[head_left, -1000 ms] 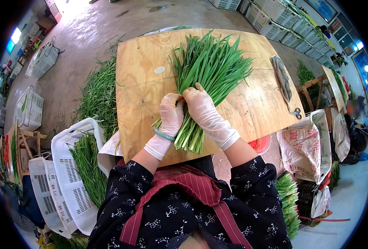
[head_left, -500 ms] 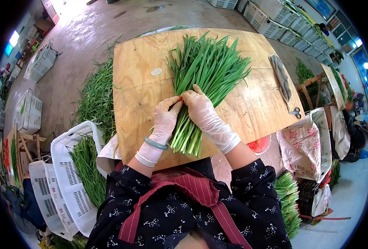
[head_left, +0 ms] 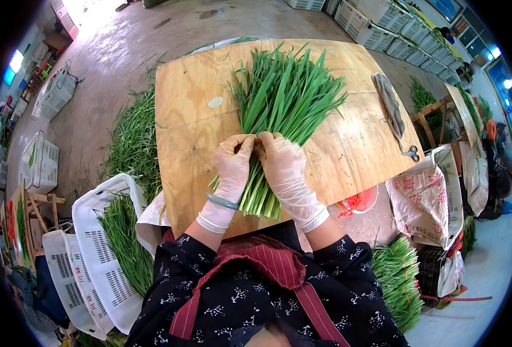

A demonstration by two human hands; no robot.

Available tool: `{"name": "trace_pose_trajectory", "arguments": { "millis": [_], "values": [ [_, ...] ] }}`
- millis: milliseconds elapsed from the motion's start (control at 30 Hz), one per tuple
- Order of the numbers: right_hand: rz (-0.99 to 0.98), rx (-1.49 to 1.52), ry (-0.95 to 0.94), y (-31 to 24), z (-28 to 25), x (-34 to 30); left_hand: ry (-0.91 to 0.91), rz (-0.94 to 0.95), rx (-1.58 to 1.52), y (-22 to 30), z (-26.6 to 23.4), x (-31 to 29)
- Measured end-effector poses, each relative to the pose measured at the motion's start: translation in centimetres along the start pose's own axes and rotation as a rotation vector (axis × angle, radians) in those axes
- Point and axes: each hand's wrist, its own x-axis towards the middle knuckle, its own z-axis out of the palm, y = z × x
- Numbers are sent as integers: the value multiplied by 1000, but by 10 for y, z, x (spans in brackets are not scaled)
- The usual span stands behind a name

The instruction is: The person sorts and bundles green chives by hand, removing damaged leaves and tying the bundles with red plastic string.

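One bunch of green chives (head_left: 282, 110), one plywood board (head_left: 348, 144), two gloved hands (head_left: 233, 168) (head_left: 285, 168), one pair of scissors (head_left: 410, 153) and one jade-green bangle (head_left: 222, 202) are seen.

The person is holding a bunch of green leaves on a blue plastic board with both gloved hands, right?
Not quite: the board is bare wood, not blue plastic. The head view shows both gloved hands, left hand and right hand, around the bunch of green leaves.

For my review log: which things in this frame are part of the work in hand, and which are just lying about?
In hand:
left hand
right hand
bundle of green stalks
wooden board

Lying about:
scissors
grey cloth
white crate of greens
loose greens on the floor
printed sack
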Motion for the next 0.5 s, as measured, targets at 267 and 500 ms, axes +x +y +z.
{"name": "trace_pose_trajectory", "arguments": {
  "millis": [267,500],
  "values": [
    [214,428,196,9,17,-17,-44,737,315,15,11,-16],
    [98,619,493,22,32,-29,-102,644,278,18,16,-18]
  ]
}}
